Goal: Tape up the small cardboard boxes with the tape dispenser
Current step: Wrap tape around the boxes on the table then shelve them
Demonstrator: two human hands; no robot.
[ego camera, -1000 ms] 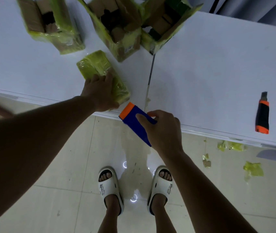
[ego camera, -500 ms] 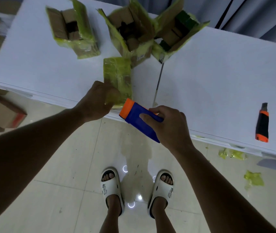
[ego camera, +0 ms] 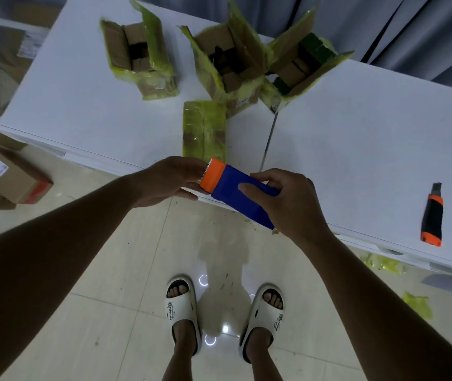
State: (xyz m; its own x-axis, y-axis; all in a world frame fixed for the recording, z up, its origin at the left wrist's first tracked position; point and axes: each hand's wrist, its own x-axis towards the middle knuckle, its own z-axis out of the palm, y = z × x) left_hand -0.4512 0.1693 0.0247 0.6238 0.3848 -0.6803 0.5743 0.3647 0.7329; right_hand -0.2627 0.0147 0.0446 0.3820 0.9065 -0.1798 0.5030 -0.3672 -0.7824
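- The tape dispenser [ego camera: 236,192] — blue body, orange toothed head — hangs in the air just in front of the table's near edge, tilted, with the head up and to the left.
- The right hand [ego camera: 288,204] grips the blue body: the thumb lies across its upper face and the other fingers curl round the far side, so the body sits clamped between them.
- The left hand [ego camera: 168,181] meets the orange head from the left; its fingers are bent around the toothed end and touch it, though whether they pinch tape there cannot be told.
- Just beyond the head, a small closed box [ego camera: 204,130] wrapped in yellow-green tape lies flat on the white table [ego camera: 357,138], near the edge and apart from both hands.
- Farther back stand three open cardboard boxes — one at the left [ego camera: 139,59], one in the middle [ego camera: 227,64], one at the right [ego camera: 299,67] — flaps up, with yellow-green tape on their sides.
- A black and orange utility knife [ego camera: 432,215] lies on the table well to the right.
- On the tiled floor at the left sits a brown cardboard box [ego camera: 7,174]; yellow-green scraps [ego camera: 417,303] lie at the right.
- The person's feet in white slides [ego camera: 183,306] stand below.
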